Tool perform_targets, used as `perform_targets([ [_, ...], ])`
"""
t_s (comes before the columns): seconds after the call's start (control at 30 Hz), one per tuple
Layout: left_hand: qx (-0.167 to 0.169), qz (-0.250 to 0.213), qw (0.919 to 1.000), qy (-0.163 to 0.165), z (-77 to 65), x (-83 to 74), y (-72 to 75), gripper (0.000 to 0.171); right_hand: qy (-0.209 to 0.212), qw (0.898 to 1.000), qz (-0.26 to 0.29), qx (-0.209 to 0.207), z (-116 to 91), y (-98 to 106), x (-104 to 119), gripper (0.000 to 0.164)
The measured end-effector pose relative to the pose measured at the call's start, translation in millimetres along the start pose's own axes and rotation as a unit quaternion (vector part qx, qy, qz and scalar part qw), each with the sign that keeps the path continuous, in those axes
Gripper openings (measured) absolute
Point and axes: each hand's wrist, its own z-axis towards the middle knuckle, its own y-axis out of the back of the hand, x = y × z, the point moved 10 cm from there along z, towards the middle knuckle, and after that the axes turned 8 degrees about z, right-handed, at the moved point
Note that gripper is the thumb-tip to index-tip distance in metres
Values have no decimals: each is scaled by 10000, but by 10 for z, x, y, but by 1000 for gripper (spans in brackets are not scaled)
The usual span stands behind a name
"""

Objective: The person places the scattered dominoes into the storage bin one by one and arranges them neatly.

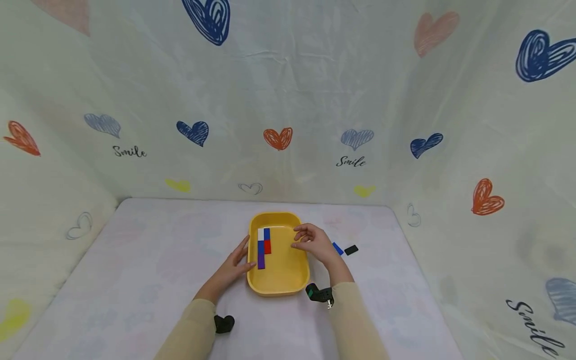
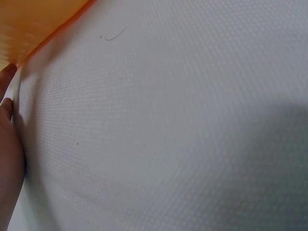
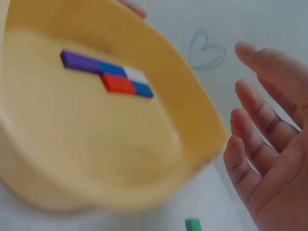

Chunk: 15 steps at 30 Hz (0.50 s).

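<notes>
A yellow tray [image 1: 288, 272] stands on the table with several small flat blocks inside, laid edge to edge near its left wall. They are a purple block [image 1: 261, 262], a blue block [image 1: 261, 247], a white block [image 1: 260, 234], a red block [image 1: 267, 247] and another blue block [image 1: 267, 234]. My left hand [image 1: 229, 270] rests on the tray's left side, fingers straight along it and thumb at the rim. Over the right rim hovers my right hand [image 1: 313, 244], fingers loosely bent and nothing between them, as the right wrist view also shows.
Right of the tray lie a blue block [image 1: 338, 248] and a dark block [image 1: 351, 250]. A green block [image 3: 193, 224] shows low in the right wrist view. The white-covered table [image 1: 148, 280] meets a hanging sheet [image 1: 310, 170] printed with hearts behind and at the sides.
</notes>
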Motion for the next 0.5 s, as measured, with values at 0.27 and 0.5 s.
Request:
perform_targets([
  [0.27,-32,50,9999,144,20,53,-23,86,-131,9992,-130,-355,-85,412,-269,42],
  [0.5,-35,4,9998,171,35,72,-29,86,-175,9940,-540,-938,-105,675,-532,37],
])
